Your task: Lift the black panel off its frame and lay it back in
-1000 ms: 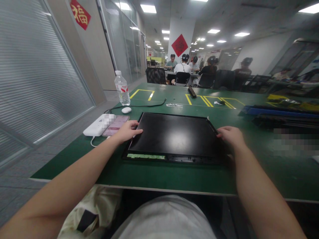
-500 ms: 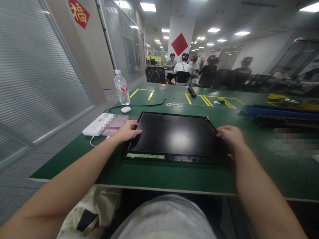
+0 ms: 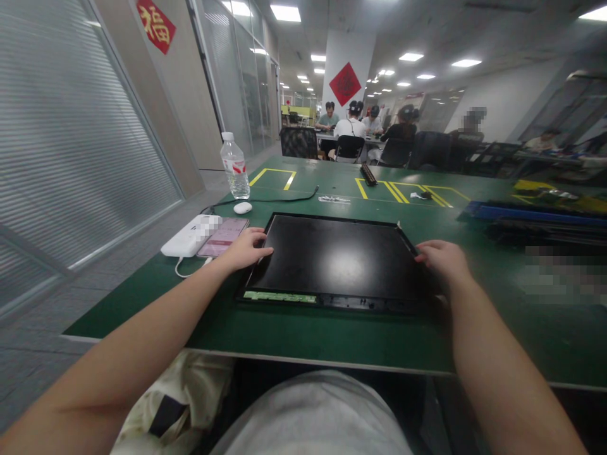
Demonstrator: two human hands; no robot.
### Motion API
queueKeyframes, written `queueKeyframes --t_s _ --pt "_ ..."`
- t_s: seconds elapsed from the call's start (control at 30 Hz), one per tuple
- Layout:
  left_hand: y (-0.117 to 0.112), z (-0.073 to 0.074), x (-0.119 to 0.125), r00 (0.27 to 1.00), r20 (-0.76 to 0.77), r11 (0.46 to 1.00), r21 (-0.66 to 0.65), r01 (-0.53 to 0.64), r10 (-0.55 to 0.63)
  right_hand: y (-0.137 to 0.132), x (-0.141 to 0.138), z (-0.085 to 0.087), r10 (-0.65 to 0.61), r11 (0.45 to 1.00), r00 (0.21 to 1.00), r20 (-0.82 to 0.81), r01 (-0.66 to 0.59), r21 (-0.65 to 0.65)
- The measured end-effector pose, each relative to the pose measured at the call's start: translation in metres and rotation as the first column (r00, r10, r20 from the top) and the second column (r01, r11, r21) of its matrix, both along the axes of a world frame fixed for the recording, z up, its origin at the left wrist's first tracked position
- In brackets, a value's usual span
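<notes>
A black display panel [image 3: 332,256] lies flat on the green table [image 3: 332,338] in front of me, its dark screen reflecting a bright patch of light. Along its near edge runs a green circuit strip [image 3: 279,297]. My left hand [image 3: 249,248] grips the panel's left edge, thumb on top near the screen border. At the right edge, my right hand [image 3: 442,259] pinches the frame between thumb and fingers. Some of its fingers are hidden behind or under the edge. A small pale tab [image 3: 399,224] sticks up at the far right corner.
Left of the panel are a phone [image 3: 226,239], a white power bank [image 3: 184,237] with a cable, a small white case [image 3: 243,208] and a water bottle [image 3: 235,167]. Blue and black strips [image 3: 535,215] lie at the right. Several people sit at a table beyond.
The whole scene has shifted slightly to the right in view. Both hands keep the same hold on the panel, which has not visibly moved on the table.
</notes>
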State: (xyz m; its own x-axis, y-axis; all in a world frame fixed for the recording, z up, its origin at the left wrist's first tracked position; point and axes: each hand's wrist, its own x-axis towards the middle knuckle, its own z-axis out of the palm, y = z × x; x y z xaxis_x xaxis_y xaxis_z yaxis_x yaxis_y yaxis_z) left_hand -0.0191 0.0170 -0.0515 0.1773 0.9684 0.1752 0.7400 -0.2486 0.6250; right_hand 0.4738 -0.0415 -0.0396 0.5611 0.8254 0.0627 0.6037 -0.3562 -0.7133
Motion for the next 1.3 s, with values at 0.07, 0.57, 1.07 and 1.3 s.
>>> queueKeyframes --t_s 0.07,0.57,1.07,1.3 --pt "0.0 -0.001 0.0 1.0 0.01 1.0 -0.013 0.002 -0.001 0.0 0.0 0.0 -0.011 1.0 1.0 -0.001 0.011 -0.012" --pt "0.001 -0.002 0.0 0.997 -0.064 0.999 -0.019 0.029 -0.03 0.001 0.001 0.0 -0.013 1.0 1.0 -0.009 0.012 -0.012" --pt "-0.002 0.001 0.002 0.981 -0.186 0.998 0.017 0.058 -0.054 0.0 -0.002 0.002 0.007 1.0 0.996 0.086 -0.005 -0.02" --pt "-0.004 0.0 0.002 0.957 -0.265 0.986 0.082 0.146 -0.12 -0.005 -0.015 0.015 0.038 0.995 0.976 0.215 -0.018 -0.095"
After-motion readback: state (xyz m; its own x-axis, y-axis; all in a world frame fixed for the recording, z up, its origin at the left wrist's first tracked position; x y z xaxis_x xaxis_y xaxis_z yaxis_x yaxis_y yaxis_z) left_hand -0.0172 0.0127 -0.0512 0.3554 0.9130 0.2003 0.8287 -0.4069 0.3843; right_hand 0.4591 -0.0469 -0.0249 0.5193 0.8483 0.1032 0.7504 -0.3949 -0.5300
